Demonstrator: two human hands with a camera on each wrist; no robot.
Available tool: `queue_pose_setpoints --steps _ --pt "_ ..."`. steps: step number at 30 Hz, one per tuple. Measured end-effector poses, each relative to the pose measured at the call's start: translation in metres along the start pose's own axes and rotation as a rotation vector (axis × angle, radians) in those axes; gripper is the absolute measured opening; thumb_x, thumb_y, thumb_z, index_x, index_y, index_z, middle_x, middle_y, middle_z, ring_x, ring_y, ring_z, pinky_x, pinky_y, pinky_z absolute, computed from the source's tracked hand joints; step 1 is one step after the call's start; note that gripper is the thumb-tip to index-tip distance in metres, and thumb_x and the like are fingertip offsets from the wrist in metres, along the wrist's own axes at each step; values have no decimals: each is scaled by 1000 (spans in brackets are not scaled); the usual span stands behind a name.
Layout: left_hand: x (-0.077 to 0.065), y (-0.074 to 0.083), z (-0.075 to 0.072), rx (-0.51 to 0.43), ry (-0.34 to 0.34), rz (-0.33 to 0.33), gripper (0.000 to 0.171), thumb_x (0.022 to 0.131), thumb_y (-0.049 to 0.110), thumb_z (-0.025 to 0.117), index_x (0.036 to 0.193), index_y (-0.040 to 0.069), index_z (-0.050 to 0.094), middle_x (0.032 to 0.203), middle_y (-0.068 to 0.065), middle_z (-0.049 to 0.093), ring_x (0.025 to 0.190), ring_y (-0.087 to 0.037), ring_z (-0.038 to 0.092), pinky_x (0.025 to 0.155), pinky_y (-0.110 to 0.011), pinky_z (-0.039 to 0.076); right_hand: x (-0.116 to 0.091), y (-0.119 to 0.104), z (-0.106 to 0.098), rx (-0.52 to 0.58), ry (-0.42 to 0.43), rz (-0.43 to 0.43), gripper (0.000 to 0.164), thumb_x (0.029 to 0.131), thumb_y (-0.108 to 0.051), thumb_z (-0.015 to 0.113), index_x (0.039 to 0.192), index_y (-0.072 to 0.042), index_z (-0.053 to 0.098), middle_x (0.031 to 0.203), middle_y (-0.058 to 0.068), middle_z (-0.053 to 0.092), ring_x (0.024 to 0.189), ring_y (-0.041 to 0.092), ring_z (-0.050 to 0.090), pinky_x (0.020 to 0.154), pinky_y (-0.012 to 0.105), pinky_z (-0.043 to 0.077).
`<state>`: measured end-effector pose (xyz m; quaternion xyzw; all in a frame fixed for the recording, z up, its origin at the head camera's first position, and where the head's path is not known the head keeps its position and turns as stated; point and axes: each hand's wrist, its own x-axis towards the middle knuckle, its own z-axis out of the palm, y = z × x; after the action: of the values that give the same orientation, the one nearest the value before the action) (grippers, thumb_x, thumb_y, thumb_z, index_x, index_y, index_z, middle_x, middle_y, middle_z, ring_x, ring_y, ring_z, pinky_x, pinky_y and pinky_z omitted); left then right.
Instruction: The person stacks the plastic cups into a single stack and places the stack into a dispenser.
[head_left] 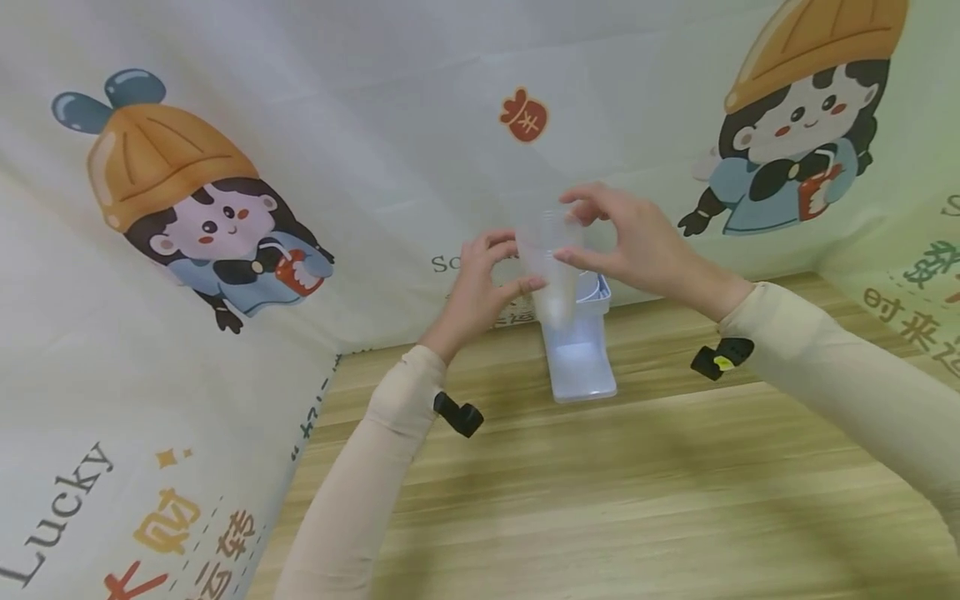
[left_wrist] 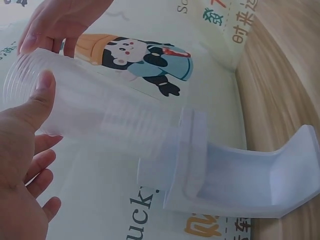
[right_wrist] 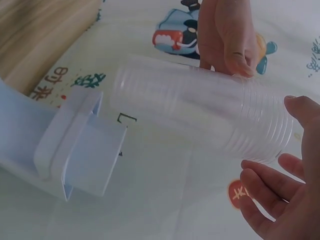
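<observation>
A nested stack of clear plastic cups (head_left: 553, 287) hangs upright between both hands, ribbed with rims at its top end. My left hand (head_left: 480, 279) grips its left side, the thumb (left_wrist: 44, 87) across the front of the stack. From the right, my right hand (head_left: 633, 237) holds the upper part near the rims, thumb and fingers on either side. Below and behind the cups stands a pale plastic holder (head_left: 583, 371) with a raised collar (left_wrist: 192, 155) and a flat base. The stack's lower end overlaps the collar in the left wrist view.
The holder stands on a wood-grain table (head_left: 600, 483) close to its back edge. A printed cloth (head_left: 390, 150) with cartoon figures and lettering forms the walls behind and at both sides. A small black camera (head_left: 459, 415) is strapped to each wrist.
</observation>
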<state>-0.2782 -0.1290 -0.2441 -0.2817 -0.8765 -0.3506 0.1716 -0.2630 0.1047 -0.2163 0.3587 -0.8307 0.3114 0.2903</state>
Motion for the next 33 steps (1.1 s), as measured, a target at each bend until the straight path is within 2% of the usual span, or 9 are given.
queue_pose_setpoints --steps 2,10,17,21,33 --pt "6 1 -1 -5 8 -10 52 83 31 78 128 8 64 145 -8 47 139 -26 31 116 -47 30 5 2 -3 3 5 5 58 85 -25 78 135 -7 53 115 15 70 107 30 64 99 50 48" --pt "29 0 -3 11 27 -24 57 85 36 76 132 8 61 148 -7 44 140 -26 30 117 -46 32 24 12 -10 -4 27 -6 58 86 -24 77 135 -6 52 116 17 70 106 31 65 98 50 49" --pt "44 -1 1 -14 109 -37 60 83 37 78 132 7 61 146 -5 46 139 -25 32 116 -43 34 35 22 -11 -12 59 9 59 85 -25 78 134 -5 52 118 17 70 108 31 64 100 50 48" --pt "52 -2 5 -41 132 -63 62 82 38 79 133 8 61 146 -3 47 138 -22 32 116 -42 34 39 26 -12 -17 73 20 59 85 -26 78 134 -4 52 119 17 69 109 31 64 101 50 48" --pt "63 -12 16 -67 102 -145 70 83 42 77 138 6 56 148 -4 44 140 -23 30 116 -43 34 44 43 -3 -14 63 76 60 85 -31 78 133 -7 52 119 16 70 107 30 63 96 51 49"
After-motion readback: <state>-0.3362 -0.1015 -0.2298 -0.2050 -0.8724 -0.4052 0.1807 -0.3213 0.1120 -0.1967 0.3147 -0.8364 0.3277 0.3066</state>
